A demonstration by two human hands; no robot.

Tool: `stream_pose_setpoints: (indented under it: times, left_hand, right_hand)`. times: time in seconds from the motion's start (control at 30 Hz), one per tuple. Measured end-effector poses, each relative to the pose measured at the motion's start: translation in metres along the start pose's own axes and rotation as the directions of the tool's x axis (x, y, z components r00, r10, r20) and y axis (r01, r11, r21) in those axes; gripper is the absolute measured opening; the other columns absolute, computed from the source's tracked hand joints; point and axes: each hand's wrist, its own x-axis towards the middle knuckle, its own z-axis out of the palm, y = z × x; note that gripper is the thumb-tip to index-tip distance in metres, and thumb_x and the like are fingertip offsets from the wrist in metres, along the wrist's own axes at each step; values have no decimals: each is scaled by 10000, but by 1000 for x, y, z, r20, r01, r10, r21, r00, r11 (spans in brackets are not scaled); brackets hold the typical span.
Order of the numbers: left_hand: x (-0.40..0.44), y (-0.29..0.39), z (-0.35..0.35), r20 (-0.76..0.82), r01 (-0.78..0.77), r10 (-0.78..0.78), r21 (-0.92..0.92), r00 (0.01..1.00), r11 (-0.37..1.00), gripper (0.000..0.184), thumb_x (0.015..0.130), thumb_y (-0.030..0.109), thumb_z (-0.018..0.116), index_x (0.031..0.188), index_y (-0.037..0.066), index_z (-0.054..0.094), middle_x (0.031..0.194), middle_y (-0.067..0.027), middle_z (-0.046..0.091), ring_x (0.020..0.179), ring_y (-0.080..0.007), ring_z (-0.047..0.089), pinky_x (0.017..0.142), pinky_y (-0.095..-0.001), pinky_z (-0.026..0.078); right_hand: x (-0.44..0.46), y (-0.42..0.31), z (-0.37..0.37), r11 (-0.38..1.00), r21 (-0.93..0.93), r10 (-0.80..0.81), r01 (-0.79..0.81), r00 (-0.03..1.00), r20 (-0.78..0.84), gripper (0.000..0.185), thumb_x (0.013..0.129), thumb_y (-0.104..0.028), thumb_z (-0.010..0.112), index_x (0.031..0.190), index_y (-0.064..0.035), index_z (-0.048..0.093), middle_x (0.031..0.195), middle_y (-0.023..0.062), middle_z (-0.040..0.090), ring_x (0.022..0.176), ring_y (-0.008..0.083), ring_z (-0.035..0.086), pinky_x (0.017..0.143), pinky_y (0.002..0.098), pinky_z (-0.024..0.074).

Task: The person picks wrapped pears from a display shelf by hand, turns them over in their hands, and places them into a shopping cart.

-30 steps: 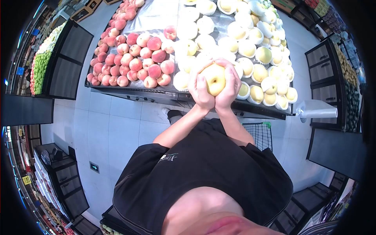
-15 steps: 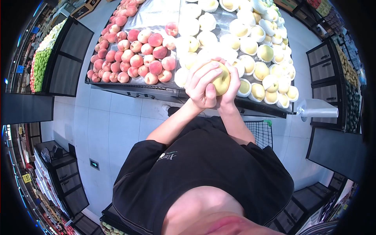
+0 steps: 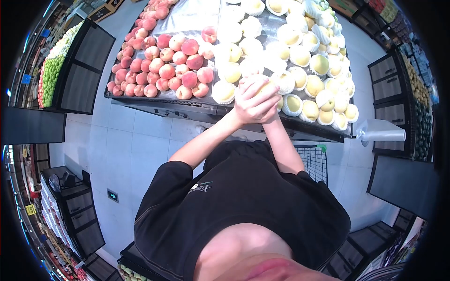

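A yellow pear (image 3: 267, 87) is clasped between both my hands just above the front edge of the fruit stand. My left hand (image 3: 253, 102) wraps over it, fingers curled across the front and covering most of the fruit. Behind and beneath it, my right hand (image 3: 271, 111) is closed around the same pear, partly hidden by the left. Around and beyond the hands lie several yellow pears (image 3: 300, 55) in white foam nets, some washed out by glare. To their left, peaches (image 3: 167, 71) are piled on the same stand (image 3: 161, 104).
A wire shopping cart (image 3: 313, 161) with a green corner stands below the stand's front edge. A clear plastic bag roll (image 3: 382, 130) sticks out at the right corner. Dark cabinets (image 3: 79, 70) with more produce line both sides of the tiled floor (image 3: 150, 150).
My left hand has turned over the pear and now covers most of it. Both hands have shifted slightly lower in the view, still clasped together.
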Motion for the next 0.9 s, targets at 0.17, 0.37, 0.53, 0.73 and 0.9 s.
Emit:
stream_pose_setpoints:
  times: [0.17, 0.37, 0.53, 0.73, 0.9]
  left_hand:
    - [-4, 5, -8, 66, 21, -26, 76, 997, 997, 325, 628, 214, 729, 945, 151, 753, 1085, -20, 708, 1050, -277, 630, 921, -446, 482]
    - [-28, 10, 6, 43, 186, -194, 139, 980, 973, 316, 637, 160, 757, 952, 139, 748, 1042, -17, 707, 1022, -270, 640, 900, -435, 495]
    - [-16, 14, -7, 143, 85, -94, 62, 985, 994, 286, 693, 174, 771, 973, 124, 739, 1072, -39, 696, 1067, -278, 640, 934, -446, 501]
    - [-12, -22, -41, 460, 129, -49, -144, 886, 981, 581, 663, 232, 838, 1205, 123, 659, 1308, -116, 605, 1167, -341, 603, 983, -454, 474]
    - [-41, -13, -33, 338, 641, -553, -263, 761, 721, 778, 681, 186, 864, 1359, 30, 515, 1374, -196, 526, 1248, -320, 536, 1054, -427, 431]
  right_hand:
    - [-1, -31, -36, 605, 434, 533, -667, 745, 402, 251, 948, -231, 596, 1120, -51, 632, 1036, 188, 708, 753, 334, 679, 596, 419, 502]
    - [-36, -42, -30, 292, 802, 324, -521, 843, 430, 295, 966, -237, 564, 1146, -6, 607, 1004, 182, 689, 795, 302, 664, 696, 412, 548]
    - [-45, -44, -28, 430, 768, 231, -474, 880, 414, 355, 997, -278, 505, 1222, -9, 561, 1154, 179, 639, 965, 267, 642, 824, 382, 538]
    - [-42, -9, 11, -745, -234, -647, -624, 592, 480, 432, 1058, -364, 382, 1336, -55, 498, 1289, 114, 581, 1158, 228, 579, 986, 372, 490]
    - [-38, 21, 7, -369, -927, -811, -59, 507, 291, 482, 1070, -372, 410, 1426, -48, 440, 1371, 101, 542, 1284, 210, 526, 1054, 385, 467]
